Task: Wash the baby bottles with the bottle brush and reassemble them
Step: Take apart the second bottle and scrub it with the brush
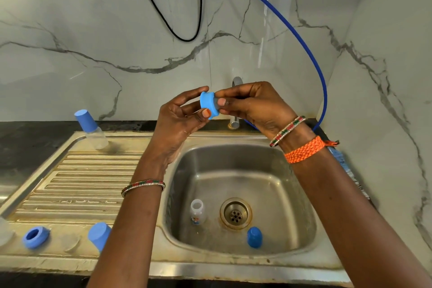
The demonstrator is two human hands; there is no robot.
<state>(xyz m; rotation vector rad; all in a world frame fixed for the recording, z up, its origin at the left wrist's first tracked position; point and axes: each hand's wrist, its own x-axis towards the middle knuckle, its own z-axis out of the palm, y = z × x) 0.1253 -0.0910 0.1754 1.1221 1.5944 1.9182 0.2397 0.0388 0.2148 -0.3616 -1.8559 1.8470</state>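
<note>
Steel sink (233, 154) in a dark counter (28, 133), white marble wall (93, 30), both hands, left hand (180, 117) and right hand (254, 105), pinching a blue ring (208, 105)

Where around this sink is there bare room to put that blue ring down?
The ribbed drainboard lies bare between the capped bottle and the front row: blue ring, blue cap. The basin's back half is free; its front holds an open bottle and a cap.

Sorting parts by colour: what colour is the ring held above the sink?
Light blue; the ring shows best in the head view.
</note>
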